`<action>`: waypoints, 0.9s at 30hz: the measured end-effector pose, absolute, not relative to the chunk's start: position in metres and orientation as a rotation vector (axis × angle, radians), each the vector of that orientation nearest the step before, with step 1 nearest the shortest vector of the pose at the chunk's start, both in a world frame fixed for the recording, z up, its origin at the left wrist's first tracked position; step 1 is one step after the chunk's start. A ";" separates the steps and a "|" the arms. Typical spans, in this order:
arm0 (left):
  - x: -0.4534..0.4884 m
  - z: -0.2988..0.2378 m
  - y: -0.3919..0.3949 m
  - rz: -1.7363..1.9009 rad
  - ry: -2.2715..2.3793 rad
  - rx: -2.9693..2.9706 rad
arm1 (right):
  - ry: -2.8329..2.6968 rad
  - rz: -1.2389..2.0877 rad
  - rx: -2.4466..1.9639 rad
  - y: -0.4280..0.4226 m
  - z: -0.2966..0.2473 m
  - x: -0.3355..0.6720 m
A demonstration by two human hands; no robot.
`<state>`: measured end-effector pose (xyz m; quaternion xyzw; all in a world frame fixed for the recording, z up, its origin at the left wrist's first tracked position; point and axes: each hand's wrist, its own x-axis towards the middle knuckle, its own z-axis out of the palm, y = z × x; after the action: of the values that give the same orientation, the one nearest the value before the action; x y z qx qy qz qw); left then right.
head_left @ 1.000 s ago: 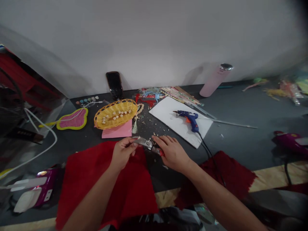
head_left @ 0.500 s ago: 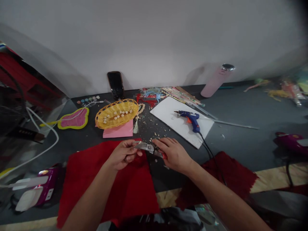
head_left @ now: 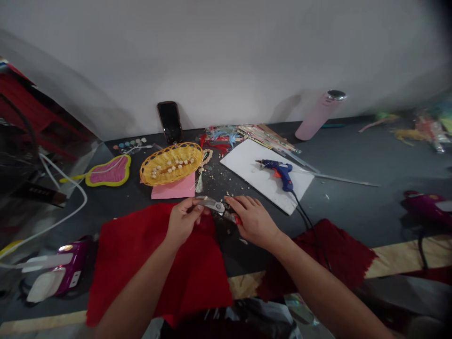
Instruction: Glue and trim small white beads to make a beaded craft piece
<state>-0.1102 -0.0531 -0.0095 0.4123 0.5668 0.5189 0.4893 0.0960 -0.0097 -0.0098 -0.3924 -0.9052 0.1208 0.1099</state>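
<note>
My right hand [head_left: 254,220] is wrapped round the red handles of a pair of shears [head_left: 212,204], which look like pruning shears. Their metal blades point left, towards my left hand [head_left: 184,217]. The left fingers are pinched together at the blade tips, where a small pale piece seems to sit; its kind is too small to make out. A red cloth [head_left: 130,240] lies below my left hand and forearm. Pale crumbs and chips are scattered on the dark table just beyond the shears.
A yellow woven basket [head_left: 172,175] with pale beads stands on pink paper [head_left: 173,190]. A blue glue gun [head_left: 278,170] rests on a white board [head_left: 243,162], its cord running towards me. Behind are a phone [head_left: 170,121], thin sticks with tassels, and a pink bottle [head_left: 319,115].
Both hands and the shears remain together near the same spot, while the left hand has turned slightly. The whole view has shifted a little.
</note>
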 end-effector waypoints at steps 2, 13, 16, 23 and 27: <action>-0.112 -0.005 -0.054 1.240 1.298 0.915 | -2.672 0.401 -1.096 -0.009 -0.008 0.098; -0.130 -0.003 -0.056 0.925 0.875 0.538 | -2.711 0.495 -0.923 -0.007 -0.010 0.103; -0.133 -0.008 -0.056 0.916 0.824 0.520 | -2.707 0.496 -0.933 -0.008 -0.009 0.102; -0.128 -0.017 -0.054 0.986 0.948 0.583 | -2.684 0.484 -1.053 -0.013 -0.006 0.101; -0.117 -0.018 -0.052 1.168 1.166 0.782 | -2.647 0.431 -1.158 -0.012 -0.007 0.098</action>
<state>-0.1168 -0.0522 -0.0178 0.3388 0.5051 0.5063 0.6113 0.0976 -0.0121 -0.0073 -0.3940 -0.9006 0.1467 0.1101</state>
